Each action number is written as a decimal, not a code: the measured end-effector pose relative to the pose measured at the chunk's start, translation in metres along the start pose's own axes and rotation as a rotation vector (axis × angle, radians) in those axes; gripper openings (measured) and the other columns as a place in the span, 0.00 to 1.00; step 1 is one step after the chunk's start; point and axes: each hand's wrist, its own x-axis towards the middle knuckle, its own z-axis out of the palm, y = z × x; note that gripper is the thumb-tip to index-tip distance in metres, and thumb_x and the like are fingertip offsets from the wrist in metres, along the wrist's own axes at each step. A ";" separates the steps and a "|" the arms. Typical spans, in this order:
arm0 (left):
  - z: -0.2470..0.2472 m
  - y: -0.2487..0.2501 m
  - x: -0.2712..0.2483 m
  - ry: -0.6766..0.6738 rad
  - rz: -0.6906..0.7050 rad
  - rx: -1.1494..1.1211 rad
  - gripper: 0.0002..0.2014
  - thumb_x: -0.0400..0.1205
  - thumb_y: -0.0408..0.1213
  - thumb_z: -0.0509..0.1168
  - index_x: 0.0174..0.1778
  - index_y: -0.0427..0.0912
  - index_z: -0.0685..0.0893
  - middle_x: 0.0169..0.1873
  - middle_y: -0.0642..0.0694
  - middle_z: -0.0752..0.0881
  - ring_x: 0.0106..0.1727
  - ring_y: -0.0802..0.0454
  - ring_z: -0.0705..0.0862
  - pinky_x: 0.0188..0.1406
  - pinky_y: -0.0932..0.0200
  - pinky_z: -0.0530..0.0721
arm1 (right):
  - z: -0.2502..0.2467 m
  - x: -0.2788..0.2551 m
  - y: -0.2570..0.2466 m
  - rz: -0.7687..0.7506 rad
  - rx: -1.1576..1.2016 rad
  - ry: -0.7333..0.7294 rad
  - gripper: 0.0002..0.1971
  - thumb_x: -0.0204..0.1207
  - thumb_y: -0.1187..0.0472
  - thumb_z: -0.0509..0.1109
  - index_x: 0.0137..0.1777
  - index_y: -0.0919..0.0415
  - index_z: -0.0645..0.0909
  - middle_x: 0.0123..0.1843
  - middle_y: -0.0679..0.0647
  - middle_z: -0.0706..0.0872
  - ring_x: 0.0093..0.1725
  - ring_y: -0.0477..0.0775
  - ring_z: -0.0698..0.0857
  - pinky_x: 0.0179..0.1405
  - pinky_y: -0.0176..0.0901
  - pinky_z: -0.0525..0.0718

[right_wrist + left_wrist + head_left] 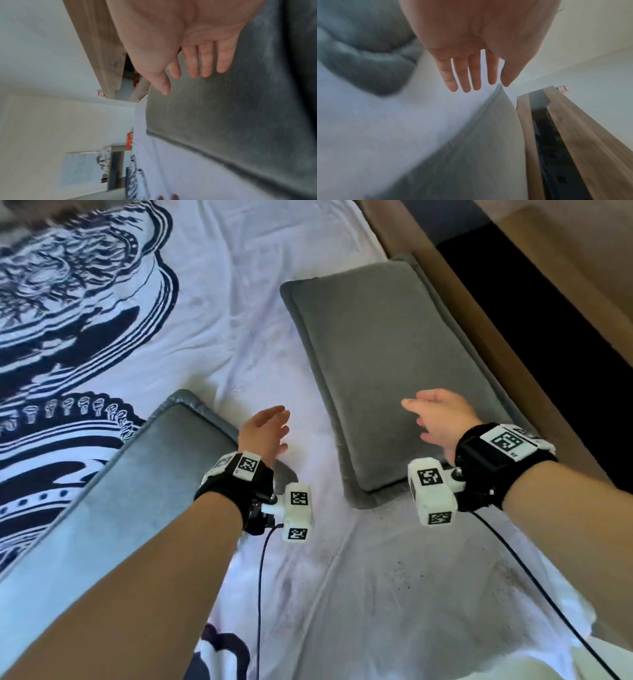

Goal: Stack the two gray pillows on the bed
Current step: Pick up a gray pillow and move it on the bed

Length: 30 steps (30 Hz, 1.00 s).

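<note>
Two gray pillows lie apart on the white bed sheet (239,344). The far pillow (387,364) lies along the bed's right side, beside the wooden headboard. The near pillow (113,494) lies at the lower left, partly under my left forearm. My left hand (265,433) hovers open above the near pillow's right corner, fingers straight, holding nothing. My right hand (435,419) is open over the near end of the far pillow; touching or just above, I cannot tell. The wrist views show the left hand's straight fingers (471,74) and the far pillow (231,115) below the right hand's fingers (207,62).
A wooden headboard (534,313) with a dark gap runs along the right of the bed. A dark blue printed pattern (68,313) covers the sheet at the left. Cables hang from both wrist cameras over the sheet.
</note>
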 end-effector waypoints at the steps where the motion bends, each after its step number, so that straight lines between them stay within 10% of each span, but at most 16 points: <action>1: -0.024 -0.002 0.000 0.031 0.000 -0.006 0.10 0.82 0.32 0.70 0.59 0.41 0.88 0.40 0.45 0.87 0.43 0.49 0.84 0.31 0.63 0.79 | 0.010 -0.009 -0.005 0.021 0.052 -0.035 0.25 0.77 0.54 0.74 0.73 0.57 0.79 0.61 0.53 0.82 0.57 0.52 0.81 0.55 0.47 0.81; 8: -0.184 -0.015 -0.014 0.249 -0.052 -0.023 0.12 0.86 0.34 0.65 0.65 0.42 0.85 0.54 0.42 0.86 0.57 0.47 0.84 0.45 0.57 0.82 | 0.101 -0.065 -0.039 -0.012 0.015 -0.221 0.23 0.81 0.58 0.71 0.75 0.59 0.75 0.68 0.61 0.83 0.62 0.58 0.83 0.68 0.56 0.81; 13: -0.277 -0.048 -0.022 0.388 -0.097 -0.035 0.15 0.84 0.35 0.67 0.67 0.39 0.86 0.52 0.42 0.88 0.57 0.47 0.86 0.49 0.54 0.81 | 0.167 -0.086 -0.036 0.017 -0.036 -0.324 0.23 0.79 0.55 0.73 0.73 0.57 0.77 0.53 0.55 0.80 0.50 0.55 0.80 0.48 0.47 0.79; 18: -0.346 -0.054 -0.021 0.484 -0.071 0.030 0.15 0.84 0.45 0.68 0.61 0.41 0.87 0.51 0.46 0.87 0.52 0.53 0.82 0.47 0.58 0.78 | 0.240 -0.114 -0.018 0.224 0.040 -0.391 0.17 0.84 0.58 0.65 0.72 0.59 0.78 0.52 0.61 0.78 0.46 0.59 0.78 0.52 0.53 0.85; 23: -0.396 -0.054 -0.020 0.465 -0.096 0.153 0.33 0.75 0.64 0.66 0.70 0.45 0.85 0.65 0.45 0.86 0.68 0.45 0.82 0.69 0.49 0.78 | 0.301 -0.148 0.003 0.267 -0.029 -0.249 0.19 0.83 0.58 0.68 0.74 0.57 0.79 0.66 0.51 0.79 0.59 0.53 0.78 0.54 0.45 0.82; 28: -0.413 -0.059 -0.008 0.354 -0.028 0.379 0.26 0.83 0.54 0.67 0.74 0.45 0.83 0.68 0.45 0.86 0.67 0.50 0.83 0.57 0.65 0.73 | 0.317 -0.170 0.020 0.402 -0.113 -0.098 0.08 0.82 0.58 0.68 0.55 0.61 0.79 0.57 0.58 0.80 0.43 0.57 0.81 0.22 0.31 0.82; 30: -0.415 -0.060 0.000 0.292 -0.034 0.425 0.28 0.82 0.55 0.67 0.77 0.46 0.81 0.71 0.47 0.84 0.71 0.50 0.81 0.57 0.67 0.71 | 0.322 -0.179 0.030 0.439 -0.125 -0.052 0.12 0.84 0.61 0.65 0.65 0.63 0.77 0.61 0.60 0.80 0.48 0.58 0.84 0.37 0.36 0.86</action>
